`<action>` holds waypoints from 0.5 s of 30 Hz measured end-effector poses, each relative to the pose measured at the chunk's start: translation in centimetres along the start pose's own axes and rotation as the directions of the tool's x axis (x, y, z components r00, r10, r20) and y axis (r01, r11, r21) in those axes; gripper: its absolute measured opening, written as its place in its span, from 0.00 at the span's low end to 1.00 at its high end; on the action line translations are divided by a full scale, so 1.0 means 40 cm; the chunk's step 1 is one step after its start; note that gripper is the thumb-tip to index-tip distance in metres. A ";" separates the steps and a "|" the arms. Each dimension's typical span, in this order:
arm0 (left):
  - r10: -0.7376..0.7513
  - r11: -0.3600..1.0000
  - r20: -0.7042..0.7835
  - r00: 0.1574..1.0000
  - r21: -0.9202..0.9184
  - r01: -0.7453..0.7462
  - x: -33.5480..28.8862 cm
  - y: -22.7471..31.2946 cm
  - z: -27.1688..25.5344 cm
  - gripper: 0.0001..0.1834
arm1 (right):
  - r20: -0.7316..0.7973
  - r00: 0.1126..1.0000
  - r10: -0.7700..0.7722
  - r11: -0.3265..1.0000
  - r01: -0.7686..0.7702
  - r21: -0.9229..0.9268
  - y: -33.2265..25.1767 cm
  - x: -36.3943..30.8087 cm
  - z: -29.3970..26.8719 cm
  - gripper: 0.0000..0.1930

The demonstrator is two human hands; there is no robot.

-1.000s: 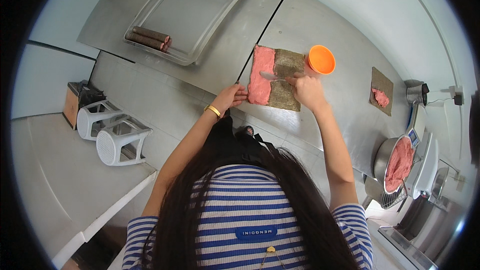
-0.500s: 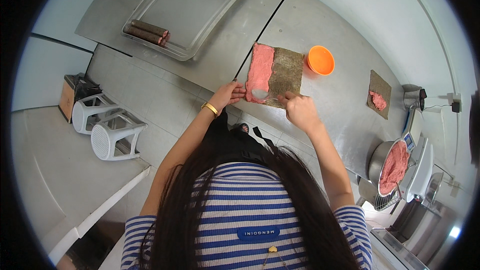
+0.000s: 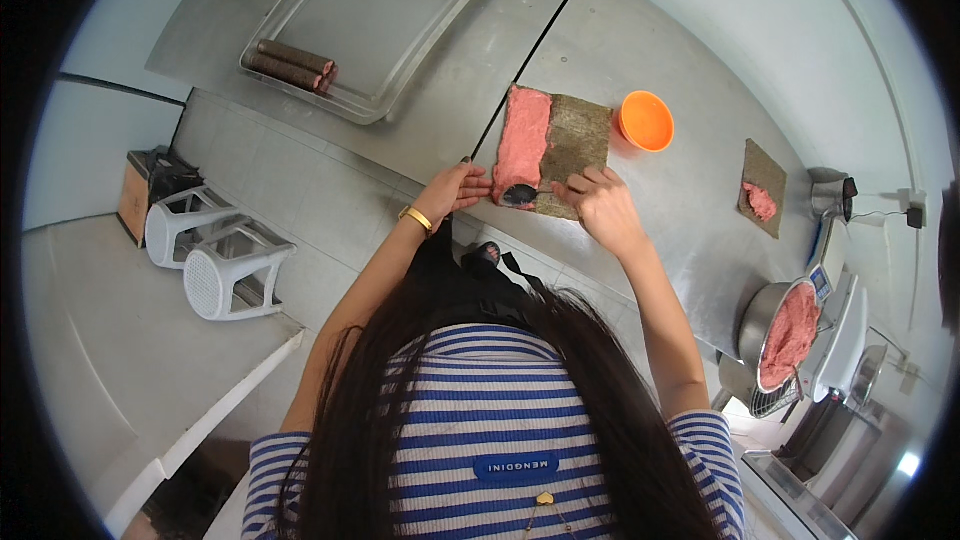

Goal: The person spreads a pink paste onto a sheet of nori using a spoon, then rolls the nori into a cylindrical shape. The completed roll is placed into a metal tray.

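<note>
While our right hand (image 3: 603,208) grips the spoon (image 3: 519,195), our nearer left hand (image 3: 456,192) lies uncurled with the pink paste (image 3: 524,130) at its two o'clock, running roughly twelve to six along the brown sheet (image 3: 578,145).

I wear a ribbed knit shirt (image 3: 480,402) striped blue and white, and a shiny gold bracelet (image 3: 416,219). The smeared meat layer (image 3: 523,130) is pink against a mottled green-brown seaweed sheet (image 3: 578,140) (my round-headed spoon (image 3: 518,196) looks nearly black here). The round, deep bowl (image 3: 647,121) is bright orange, the steel table (image 3: 640,40) silvery grey.
</note>
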State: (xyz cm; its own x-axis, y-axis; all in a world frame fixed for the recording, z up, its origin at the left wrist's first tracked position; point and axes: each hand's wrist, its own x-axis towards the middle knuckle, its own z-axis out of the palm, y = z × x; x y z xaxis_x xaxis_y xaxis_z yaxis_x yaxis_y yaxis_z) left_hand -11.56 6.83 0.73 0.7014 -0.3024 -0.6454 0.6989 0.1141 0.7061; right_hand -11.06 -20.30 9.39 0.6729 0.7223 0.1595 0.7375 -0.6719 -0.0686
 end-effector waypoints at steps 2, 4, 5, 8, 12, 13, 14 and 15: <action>-0.004 1.000 0.002 1.000 0.004 0.004 -0.001 0.005 -0.004 0.30 | -0.021 1.000 0.010 1.000 -0.010 -0.014 0.014 0.019 0.016 0.11; 0.000 1.000 0.008 1.000 0.010 0.000 -0.006 0.008 -0.003 0.31 | -0.051 0.998 0.021 0.999 -0.022 -0.026 0.036 0.036 0.025 0.13; -0.002 1.000 0.007 1.000 0.011 0.002 -0.008 0.009 -0.003 0.31 | -0.069 0.997 0.035 0.999 -0.037 -0.028 0.044 0.043 0.029 0.15; -0.011 1.000 0.007 1.000 0.021 0.011 -0.012 0.017 0.000 0.31 | -0.090 0.980 0.177 0.983 -0.180 -0.030 0.058 0.053 0.031 0.15; -0.013 1.000 0.010 1.000 -0.005 0.013 -0.013 0.019 0.000 0.31 | 0.027 0.984 0.174 0.984 -0.175 0.016 0.038 0.037 0.020 0.14; -0.017 1.000 0.010 1.000 -0.010 0.017 -0.012 0.020 -0.002 0.30 | 0.072 0.979 0.190 0.981 -0.192 0.023 0.018 0.025 0.016 0.14; -0.008 1.000 0.023 1.000 -0.007 0.009 -0.011 0.020 -0.005 0.30 | 0.118 0.972 0.204 0.977 -0.209 0.030 -0.002 0.013 0.012 0.13; -0.007 1.000 0.031 1.000 -0.003 0.007 -0.011 0.018 -0.008 0.30 | 0.138 0.968 0.212 0.975 -0.219 0.043 -0.020 0.003 0.008 0.13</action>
State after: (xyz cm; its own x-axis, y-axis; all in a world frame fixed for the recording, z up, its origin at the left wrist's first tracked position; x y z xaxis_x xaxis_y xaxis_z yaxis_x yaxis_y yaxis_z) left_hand -11.31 7.33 1.43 0.6921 -0.3320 -0.6409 0.7040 0.1145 0.7009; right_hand -11.56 -19.63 9.14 0.8151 0.5793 0.0038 0.5736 -0.8063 -0.1444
